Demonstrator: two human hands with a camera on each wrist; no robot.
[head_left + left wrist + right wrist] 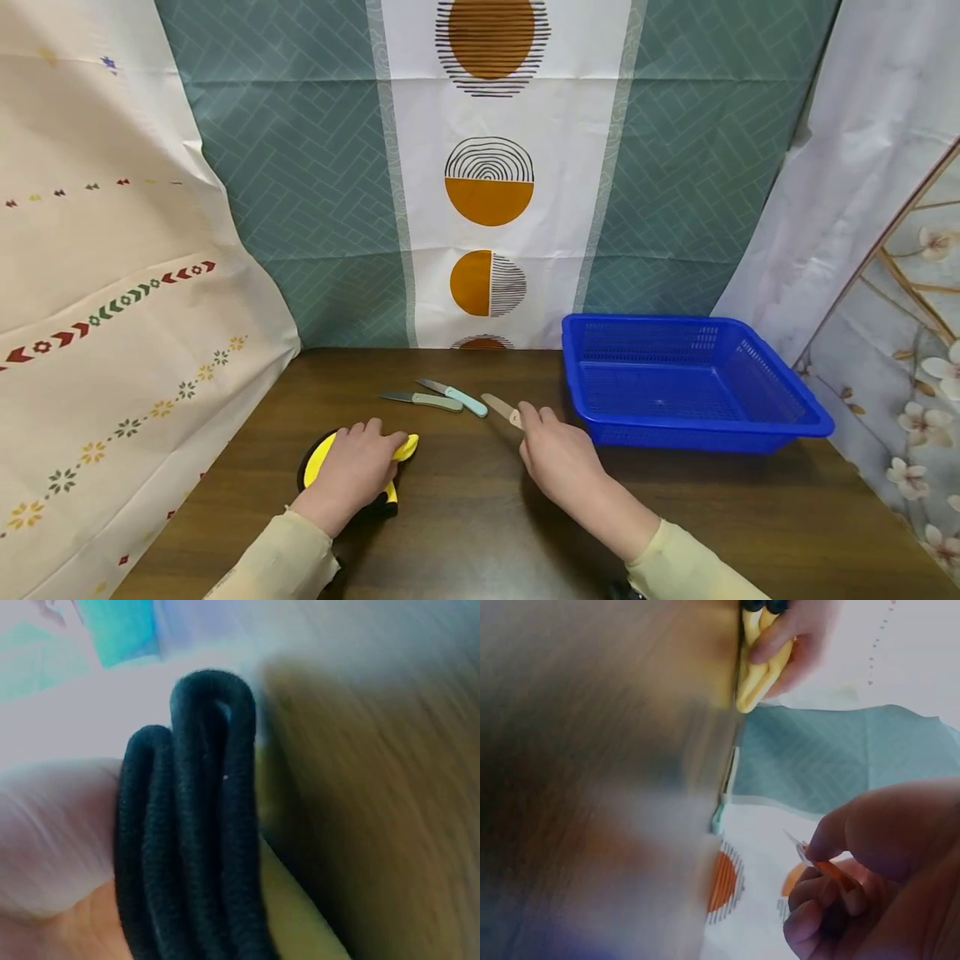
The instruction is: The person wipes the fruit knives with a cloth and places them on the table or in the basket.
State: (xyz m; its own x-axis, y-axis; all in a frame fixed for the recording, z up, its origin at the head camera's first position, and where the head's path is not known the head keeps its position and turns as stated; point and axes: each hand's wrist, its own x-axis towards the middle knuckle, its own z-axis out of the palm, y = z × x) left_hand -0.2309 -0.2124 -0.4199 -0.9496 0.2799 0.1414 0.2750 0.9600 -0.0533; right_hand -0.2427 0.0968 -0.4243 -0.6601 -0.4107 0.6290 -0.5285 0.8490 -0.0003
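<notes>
My left hand (352, 467) grips a folded yellow cloth item (405, 448) with black trim, low over the left of the table; its exact kind is unclear. Black folded edges (202, 825) of it fill the left wrist view, beside the palm. In my right hand (561, 458) is a small knife (501, 407), pinched by its orange-toned handle (832, 874), the blade pointing away and to the left. Just left of that blade, a light blue-handled knife (467, 402) and a green-handled knife (438, 402) lie on the table, close together.
A blue plastic basket (705, 427) stands at the back right of the brown wooden table (465, 533), beyond the right hand. Patterned cloths hang at the back (300, 167) and on both sides.
</notes>
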